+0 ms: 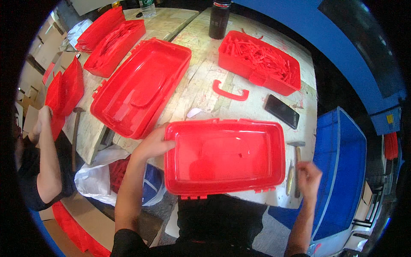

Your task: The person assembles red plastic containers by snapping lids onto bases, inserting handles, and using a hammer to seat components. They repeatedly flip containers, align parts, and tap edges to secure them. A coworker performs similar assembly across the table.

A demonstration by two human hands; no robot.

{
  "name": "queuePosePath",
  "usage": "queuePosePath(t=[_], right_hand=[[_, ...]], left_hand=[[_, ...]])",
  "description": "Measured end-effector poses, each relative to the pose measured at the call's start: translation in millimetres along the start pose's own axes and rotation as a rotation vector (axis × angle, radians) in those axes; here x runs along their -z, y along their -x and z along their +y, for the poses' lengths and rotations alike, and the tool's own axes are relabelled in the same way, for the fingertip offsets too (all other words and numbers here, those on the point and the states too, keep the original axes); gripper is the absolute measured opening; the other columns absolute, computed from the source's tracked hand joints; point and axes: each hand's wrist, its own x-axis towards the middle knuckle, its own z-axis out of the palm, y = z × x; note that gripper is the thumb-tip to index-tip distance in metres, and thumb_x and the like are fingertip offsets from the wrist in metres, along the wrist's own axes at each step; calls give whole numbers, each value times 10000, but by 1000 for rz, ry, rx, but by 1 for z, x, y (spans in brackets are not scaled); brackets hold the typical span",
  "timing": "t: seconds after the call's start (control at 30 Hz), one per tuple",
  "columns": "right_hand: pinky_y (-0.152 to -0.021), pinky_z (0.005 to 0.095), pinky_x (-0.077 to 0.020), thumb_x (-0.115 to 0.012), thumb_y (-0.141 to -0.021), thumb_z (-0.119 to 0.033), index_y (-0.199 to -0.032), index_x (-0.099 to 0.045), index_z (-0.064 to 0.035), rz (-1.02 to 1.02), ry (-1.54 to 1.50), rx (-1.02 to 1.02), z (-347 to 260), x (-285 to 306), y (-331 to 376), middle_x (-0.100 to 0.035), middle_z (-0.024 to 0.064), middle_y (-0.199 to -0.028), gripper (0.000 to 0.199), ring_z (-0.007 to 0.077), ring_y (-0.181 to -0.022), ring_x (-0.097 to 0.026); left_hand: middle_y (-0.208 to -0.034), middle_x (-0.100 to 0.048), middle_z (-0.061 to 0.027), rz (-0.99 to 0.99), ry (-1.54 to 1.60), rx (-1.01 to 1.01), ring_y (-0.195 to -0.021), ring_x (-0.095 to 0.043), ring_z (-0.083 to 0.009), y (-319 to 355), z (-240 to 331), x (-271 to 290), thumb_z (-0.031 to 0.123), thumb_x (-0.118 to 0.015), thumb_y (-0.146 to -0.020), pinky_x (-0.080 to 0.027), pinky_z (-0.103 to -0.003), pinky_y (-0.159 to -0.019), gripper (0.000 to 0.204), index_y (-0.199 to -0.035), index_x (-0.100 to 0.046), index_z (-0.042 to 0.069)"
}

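Note:
A red plastic toolbox shell (224,160) lies open side up at the table's near edge, right in front of me. My left hand (154,143) grips its left rim, the thumb over the edge. At the right, my right hand (309,176) is curled at the handle of a small hammer (296,144) that lies on the tabletop. Beside the hammer is a slim tool with a yellowish handle (290,180). Beyond the shell sits a loose red carrying handle (230,91), with a black phone (281,111) to its right.
A second red shell (141,88) stands at the left; a red box of red strips (259,62) and a dark bottle (219,20) stand farther back. A blue crate (342,171) is right of the table. Another person's arm (48,167) holds red parts at far left.

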Motion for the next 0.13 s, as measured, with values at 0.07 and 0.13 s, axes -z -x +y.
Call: queuePosePath(t=[0.07,0.13], right_hand=[[-749,333,-542,-524,-784,120,-920,-694,4,-1,18,34,-12,3,-57,-705,150,-878,247,260,-803,-701],[-802,348,-554,-602,-843,27,-975,-699,-25,-80,-15,131,-30,-21,-121,-714,170,-960,172,295,-918,-717]], left_hand=[[-1299,-610,-194,225,-240,131,-1184,-600,-333,0,-3,-2,152,-695,-806,-452,-380,-1027,610,-1368,-510,2],[-1325,-596,-200,344,-368,180,-1197,-593,-362,-1,-5,0,181,-719,-810,-447,-388,-1038,650,-1393,-487,10]])
